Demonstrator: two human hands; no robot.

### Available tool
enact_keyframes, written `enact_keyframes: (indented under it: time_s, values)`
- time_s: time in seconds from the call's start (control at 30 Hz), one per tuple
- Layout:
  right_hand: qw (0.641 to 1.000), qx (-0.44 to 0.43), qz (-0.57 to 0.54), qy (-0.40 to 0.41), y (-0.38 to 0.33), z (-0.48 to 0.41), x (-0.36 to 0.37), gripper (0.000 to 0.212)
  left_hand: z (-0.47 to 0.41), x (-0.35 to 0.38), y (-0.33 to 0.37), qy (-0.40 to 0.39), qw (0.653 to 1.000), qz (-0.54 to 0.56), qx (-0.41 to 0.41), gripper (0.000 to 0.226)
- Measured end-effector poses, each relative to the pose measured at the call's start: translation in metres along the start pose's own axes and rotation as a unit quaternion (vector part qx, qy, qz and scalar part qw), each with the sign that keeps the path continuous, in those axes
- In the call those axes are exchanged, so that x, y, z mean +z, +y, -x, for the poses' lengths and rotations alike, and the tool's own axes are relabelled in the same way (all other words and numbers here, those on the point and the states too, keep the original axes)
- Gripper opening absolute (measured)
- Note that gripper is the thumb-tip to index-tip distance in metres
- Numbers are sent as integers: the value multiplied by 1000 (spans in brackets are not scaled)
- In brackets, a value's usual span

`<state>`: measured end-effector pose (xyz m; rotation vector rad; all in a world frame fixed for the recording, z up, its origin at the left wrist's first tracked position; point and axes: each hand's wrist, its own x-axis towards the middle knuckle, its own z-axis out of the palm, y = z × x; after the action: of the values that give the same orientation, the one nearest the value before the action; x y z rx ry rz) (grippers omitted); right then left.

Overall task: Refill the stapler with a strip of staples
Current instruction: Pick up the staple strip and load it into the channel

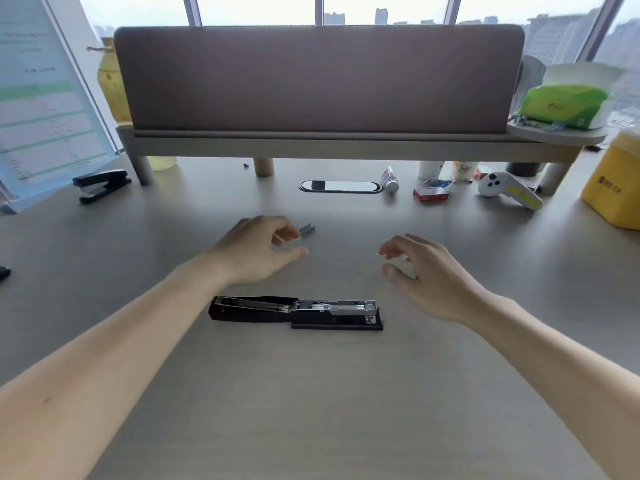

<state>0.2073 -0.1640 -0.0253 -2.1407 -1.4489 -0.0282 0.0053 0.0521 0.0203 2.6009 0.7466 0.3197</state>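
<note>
On the grey desk [311, 393] in front of a padded divider [318, 77], I see a black stapler [296, 312] lying flat and folded fully open, its lid swung out to the left and its bare metal channel facing up on the right half. My view from the head camera shows both bare forearms reaching forward over it, neither one touching it. The left hand [256, 251] hovers beyond the stapler with the fingers loosely curled and the thumb held apart from them; it grips nothing. Just past its fingertips, a short strip of staples [307, 229] lies on the desk, very near the index finger, though I cannot tell whether skin and metal meet. The right hand [420, 275] hangs over the desk to the right, fingers relaxed and spread a little, thumb apart, empty. Farther back, near an oval cable port [341, 186], a small red box [430, 195] sits beside a white tube [389, 180]. A second black stapler [101, 185] rests closed at the far left by a standing printed sheet [45, 98], a yellow container [614, 181] stands at the right edge, and a green tissue pack [564, 105] sits on the raised shelf [554, 135].
</note>
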Motion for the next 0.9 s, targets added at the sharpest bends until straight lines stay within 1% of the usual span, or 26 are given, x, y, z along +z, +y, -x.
enact_keyframes:
  time_s: [0.07, 0.13, 0.2, 0.23, 0.3, 0.4, 0.5, 0.57, 0.63, 0.73, 0.83, 0.9]
  values:
    - [998, 12, 45, -43, 4, -9, 5, 36, -28, 10, 2, 6, 1000, -11, -28, 49]
    - [994, 11, 79, -68, 9, -12, 12, 51, -49, 21, -2, -1, 997, -33, -68, 63]
    - [995, 13, 78, -62, 14, -10, 18, 60, -64, 31, -6, 0, 994, -53, -97, 75]
    - [996, 18, 68, -53, 16, -9, 19, 62, -70, 36, -7, 9, 993, -57, -104, 76]
    - [997, 21, 63, -40, 18, -11, 21, 64, -80, 43, -10, 37, 992, -56, -104, 70]
    - [997, 19, 68, -39, 21, -14, 24, 63, -89, 49, -12, 88, 993, -35, -72, 46]
    - [997, 21, 62, -38, 22, -14, 23, 61, -92, 53, -11, 126, 990, -48, -39, 24]
    - [997, 23, 58, -37, 22, -13, 22, 61, -92, 54, -10, 133, 990, -41, -29, 19]
    - [998, 27, 52, -36, 21, -13, 22, 61, -90, 51, -8, 124, 992, -15, -21, 16]
    - [999, 36, 27, -30, 19, -12, 20, 56, -74, 41, 7, 109, 992, 46, 33, 14]
    - [998, 48, -40, 9, 13, -9, 16, 40, -38, 35, 27, 116, 981, 109, 112, 13]
    - [992, 57, -103, 37, 4, -7, 14, 24, -13, 36, 34, 123, 974, 120, 146, 13]
